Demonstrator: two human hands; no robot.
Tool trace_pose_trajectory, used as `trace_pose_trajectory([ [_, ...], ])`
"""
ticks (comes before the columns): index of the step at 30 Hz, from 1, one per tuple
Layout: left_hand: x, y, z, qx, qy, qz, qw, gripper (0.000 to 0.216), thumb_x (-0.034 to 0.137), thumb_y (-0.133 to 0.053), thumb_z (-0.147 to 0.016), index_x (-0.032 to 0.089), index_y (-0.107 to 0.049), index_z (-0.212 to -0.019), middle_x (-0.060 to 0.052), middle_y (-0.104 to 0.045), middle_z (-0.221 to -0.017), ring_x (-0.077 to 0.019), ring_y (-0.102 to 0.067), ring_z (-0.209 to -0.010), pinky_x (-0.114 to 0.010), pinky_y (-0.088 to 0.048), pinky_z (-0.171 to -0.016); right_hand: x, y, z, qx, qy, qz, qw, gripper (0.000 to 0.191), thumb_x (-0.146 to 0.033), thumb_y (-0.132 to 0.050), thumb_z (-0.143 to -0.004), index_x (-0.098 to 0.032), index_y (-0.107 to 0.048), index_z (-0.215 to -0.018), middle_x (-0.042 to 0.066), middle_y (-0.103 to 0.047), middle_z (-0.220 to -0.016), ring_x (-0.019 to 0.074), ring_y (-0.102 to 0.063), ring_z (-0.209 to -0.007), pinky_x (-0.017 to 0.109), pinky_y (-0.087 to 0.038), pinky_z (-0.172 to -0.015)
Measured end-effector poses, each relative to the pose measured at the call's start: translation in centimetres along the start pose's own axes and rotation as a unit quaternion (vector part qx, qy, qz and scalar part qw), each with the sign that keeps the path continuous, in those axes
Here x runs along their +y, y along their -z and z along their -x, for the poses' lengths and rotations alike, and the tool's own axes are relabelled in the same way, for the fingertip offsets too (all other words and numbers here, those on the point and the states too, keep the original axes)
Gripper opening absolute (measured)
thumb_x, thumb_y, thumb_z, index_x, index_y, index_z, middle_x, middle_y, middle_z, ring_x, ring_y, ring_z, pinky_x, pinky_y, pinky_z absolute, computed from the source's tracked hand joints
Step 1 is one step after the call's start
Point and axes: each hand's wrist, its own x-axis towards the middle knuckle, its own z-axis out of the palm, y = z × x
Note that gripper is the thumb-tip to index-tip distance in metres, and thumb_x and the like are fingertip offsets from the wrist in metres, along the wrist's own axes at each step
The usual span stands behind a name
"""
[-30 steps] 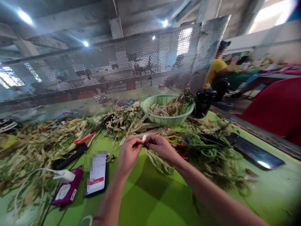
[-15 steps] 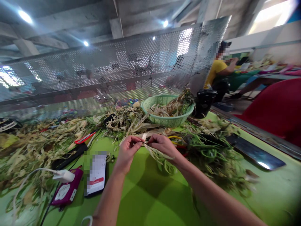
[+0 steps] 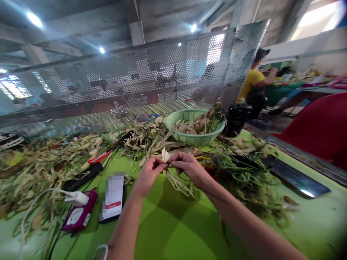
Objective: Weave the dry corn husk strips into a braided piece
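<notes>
My left hand (image 3: 148, 177) and my right hand (image 3: 189, 168) meet over the middle of the green table, thumbs and fingertips pinched close together. Between them is a small bundle of pale dried leaf strips (image 3: 180, 185), like corn husk. A broad cream-coloured end (image 3: 165, 155) sticks up above the fingertips, while thin, greenish strips trail down below my right hand. A thin dark strand crosses the bundle at the fingertips; whether it is thread or wire I cannot tell. Both hands are closed, and the fingers hide the gripped part.
A green basket (image 3: 195, 139) of dried leaves stands behind my hands. Leaf heaps (image 3: 65, 159) cover the left, with curly green strips (image 3: 241, 169) at right. Nearby are a phone (image 3: 112, 202), a purple power strip (image 3: 81, 213), a red cutter (image 3: 100, 156) and a dark tablet-like slab (image 3: 298, 177).
The cream end now stands up more fully above my fingertips. My right hand has turned slightly, and the trailing strips hang lower, clear of its wrist. The view has shifted a little.
</notes>
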Motion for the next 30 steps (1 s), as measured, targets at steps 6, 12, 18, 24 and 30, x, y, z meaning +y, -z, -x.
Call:
trace_pose_trajectory([
  [6, 0.0, 0.0, 0.0, -0.010, -0.009, 0.010, 1.000, 0.022, 0.036, -0.063, -0.079, 0.016, -0.055, -0.083, 0.001, -0.054, -0.078, -0.0108, -0.048, -0.073, -0.023, -0.037, -0.070, 0.2, -1.0, 0.6, 0.011, -0.064, -0.210, 0.975, 0.014, -0.020, -0.072, -0.063, -0.016, -0.060, -0.069, -0.002, -0.054, -0.062, 0.0066, -0.042, -0.049, 0.020, -0.030, -0.045],
  [12, -0.1, -0.2, -0.1, -0.002, -0.012, 0.035, 0.999, 0.021, 0.036, -0.061, -0.080, 0.016, -0.053, -0.081, 0.001, -0.053, -0.076, -0.0107, -0.046, -0.070, -0.023, -0.037, -0.066, 1.2, -1.2, 0.2, -0.008, -0.087, -0.243, 0.966, 0.017, -0.022, -0.074, -0.063, -0.015, -0.060, -0.070, 0.000, -0.059, -0.066, 0.0090, -0.050, -0.055, 0.021, -0.037, -0.052],
  [18, -0.1, -0.6, 0.0, 0.007, -0.010, 0.023, 1.000, 0.019, 0.032, -0.063, -0.078, 0.016, -0.053, -0.076, 0.003, -0.050, -0.069, -0.0092, -0.040, -0.062, -0.022, -0.031, -0.058, 1.4, -1.1, 0.2, -0.050, -0.053, -0.213, 0.974, 0.012, -0.020, -0.069, -0.068, -0.015, -0.059, -0.068, 0.000, -0.058, -0.063, 0.0095, -0.051, -0.055, 0.022, -0.036, -0.053],
  [24, -0.2, 0.4, -0.1, -0.019, -0.006, 0.008, 1.000, 0.018, 0.032, -0.063, -0.079, 0.016, -0.054, -0.079, 0.003, -0.053, -0.071, -0.0090, -0.043, -0.063, -0.022, -0.033, -0.060, 0.9, -0.7, 0.1, -0.062, -0.037, -0.140, 0.987, 0.011, -0.023, -0.067, -0.069, -0.016, -0.059, -0.071, 0.001, -0.060, -0.069, 0.0097, -0.051, -0.056, 0.023, -0.039, -0.054],
  [30, -0.6, 1.0, -0.5, -0.059, -0.011, -0.021, 0.998, 0.021, 0.029, -0.068, -0.074, 0.016, -0.056, -0.086, 0.001, -0.057, -0.078, -0.0119, -0.052, -0.075, -0.025, -0.041, -0.074, 0.8, 0.5, -0.8, -0.023, 0.033, 0.094, 0.995, 0.010, -0.024, -0.065, -0.068, -0.016, -0.059, -0.071, -0.003, -0.056, -0.064, 0.0117, -0.051, -0.060, 0.025, -0.041, -0.060],
])
